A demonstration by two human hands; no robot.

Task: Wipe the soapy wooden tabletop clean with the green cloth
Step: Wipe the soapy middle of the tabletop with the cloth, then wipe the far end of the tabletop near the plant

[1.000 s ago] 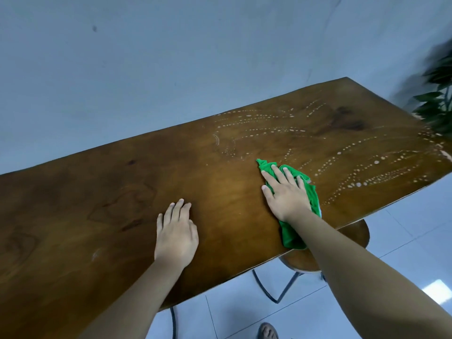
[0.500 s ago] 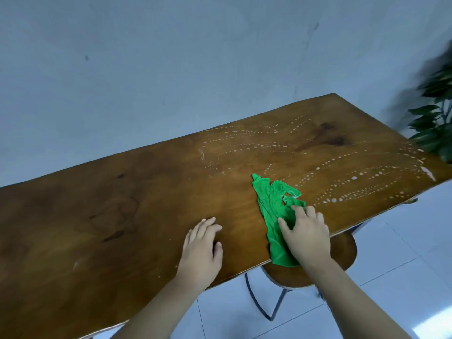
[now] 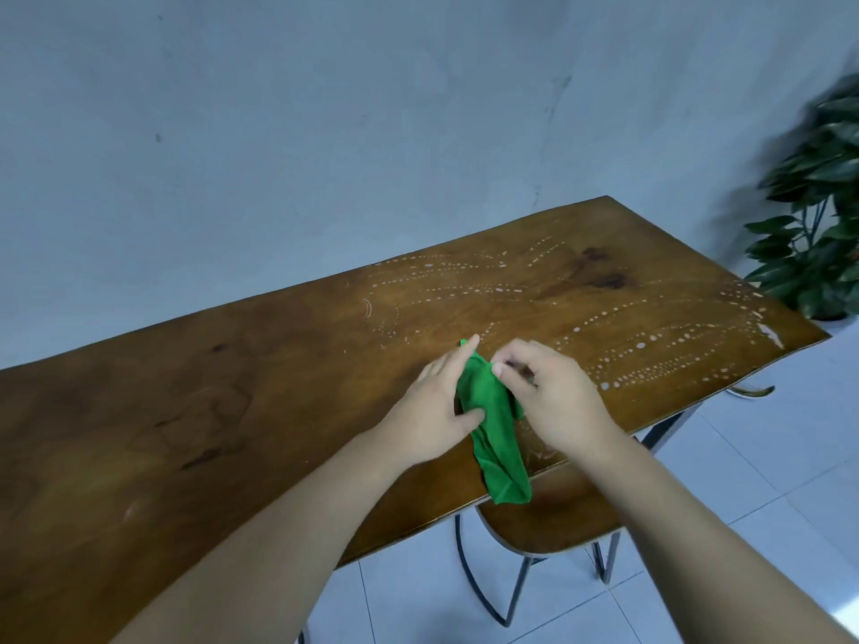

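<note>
The green cloth lies bunched into a long strip on the wooden tabletop, its lower end hanging over the near edge. My left hand holds the cloth's left side between thumb and fingers. My right hand pinches its upper right part with curled fingers. Rows of white soap dots cover the right part of the tabletop, to the right of and beyond both hands.
A wooden stool with dark metal legs stands under the near edge below the cloth. A leafy potted plant stands past the table's right end. A grey wall runs behind the table; white floor tiles lie at the right.
My left hand left the bare wood and moved right onto the cloth. My right hand went from pressing flat on the cloth to pinching it, and the cloth is now bunched narrower.
</note>
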